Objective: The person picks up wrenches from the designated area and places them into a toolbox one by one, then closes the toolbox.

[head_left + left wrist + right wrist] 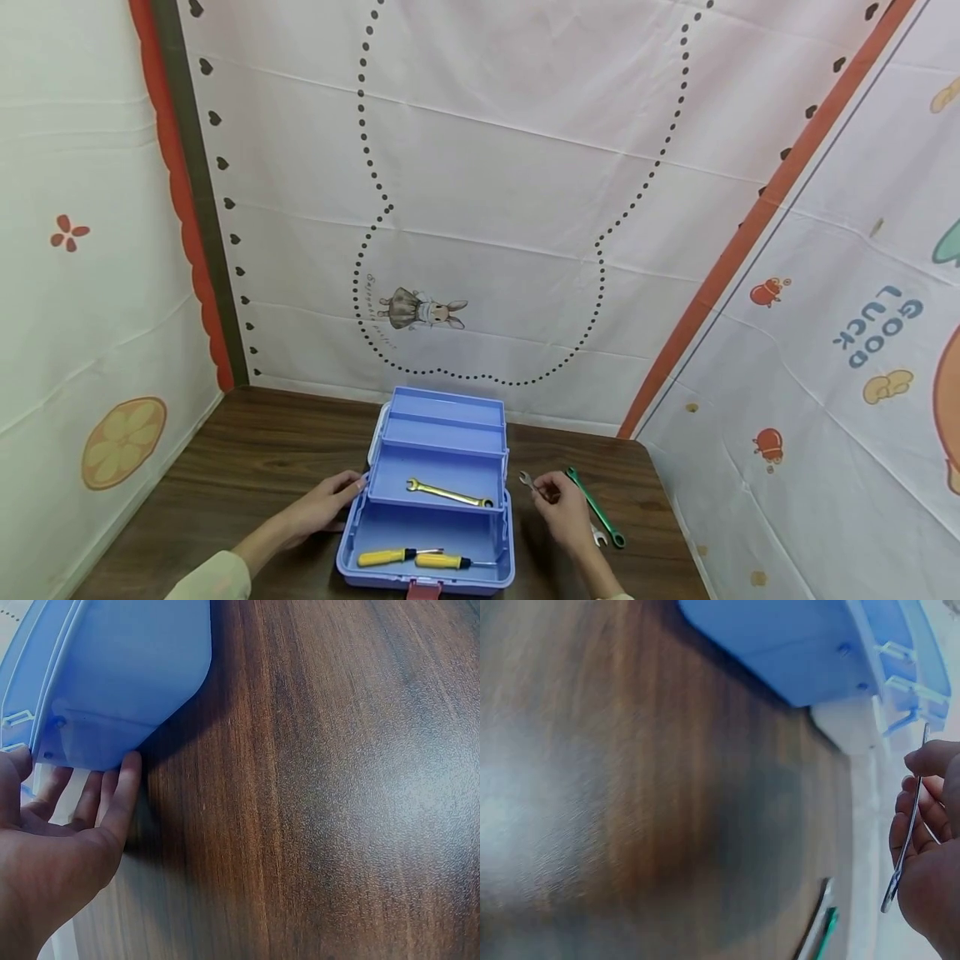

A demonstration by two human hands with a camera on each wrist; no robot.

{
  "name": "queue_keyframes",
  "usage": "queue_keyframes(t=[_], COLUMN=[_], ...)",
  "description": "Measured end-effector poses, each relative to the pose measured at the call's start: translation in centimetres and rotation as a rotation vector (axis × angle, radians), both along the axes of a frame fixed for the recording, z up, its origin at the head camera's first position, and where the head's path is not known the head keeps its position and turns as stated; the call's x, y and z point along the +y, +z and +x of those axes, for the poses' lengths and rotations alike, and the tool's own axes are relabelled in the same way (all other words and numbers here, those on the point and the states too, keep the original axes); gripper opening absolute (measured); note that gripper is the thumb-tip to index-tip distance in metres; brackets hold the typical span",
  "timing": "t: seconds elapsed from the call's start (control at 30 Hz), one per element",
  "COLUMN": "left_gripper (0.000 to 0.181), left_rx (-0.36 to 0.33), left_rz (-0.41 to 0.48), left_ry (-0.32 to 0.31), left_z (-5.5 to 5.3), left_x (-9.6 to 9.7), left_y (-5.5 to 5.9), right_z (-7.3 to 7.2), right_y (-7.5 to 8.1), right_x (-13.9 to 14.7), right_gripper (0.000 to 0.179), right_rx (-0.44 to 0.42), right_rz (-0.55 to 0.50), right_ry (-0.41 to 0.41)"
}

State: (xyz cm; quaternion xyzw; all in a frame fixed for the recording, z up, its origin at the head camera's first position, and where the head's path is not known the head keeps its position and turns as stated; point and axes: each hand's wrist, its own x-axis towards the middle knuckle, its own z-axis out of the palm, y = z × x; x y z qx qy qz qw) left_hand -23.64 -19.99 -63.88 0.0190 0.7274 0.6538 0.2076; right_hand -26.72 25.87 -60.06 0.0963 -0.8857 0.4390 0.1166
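Observation:
A blue toolbox (348,552) stands unfolded on the table, its stepped trays raised. My left hand (324,506) is at its left side, thumb on the rim and fingertips against the wall (135,675). To the right of the box, my right hand (564,510) pinches a silver wrench (909,840) between thumb and fingers, its open jaw pointing toward the trays. A gold wrench (450,493) lies in the lower tray. Two screwdrivers with yellow handles (386,557) lie in the bottom of the box.
Beside my right hand, a green wrench (596,508) lies on the dark wooden table (285,425) with another silver wrench (816,919) alongside it. A red latch (424,590) hangs at the box's front. Printed cloth walls (487,250) enclose the table's back and sides.

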Motion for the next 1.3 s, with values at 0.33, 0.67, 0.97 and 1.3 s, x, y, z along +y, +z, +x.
queue_keyframes(t=[0.33,0.67,0.97,1.3], left_gripper=[0.057,0.056,0.057,0.058], left_rx=[-0.004,0.004,0.002,0.009], left_rz=[-0.019,-0.061,-0.056,-0.030], left_ry=[0.041,0.067,0.068,0.055], left_z=[-0.1,0.0,0.1,0.1], left_x=[0.2,0.5,0.4,0.2], left_y=[0.2,0.7,0.7,0.2], right_z=[0.1,-0.2,-0.4,-0.3], right_y=[2.2,3.0,3.7,4.4], right_x=[-2.0,-4.4,-7.0,-9.5], right_gripper=[0.021,0.017,0.016,0.013], right_rx=[0.063,0.072,0.085,0.120], right_rz=[0.011,0.055,0.105,0.138], right_ry=[0.122,0.203,0.307,0.412])
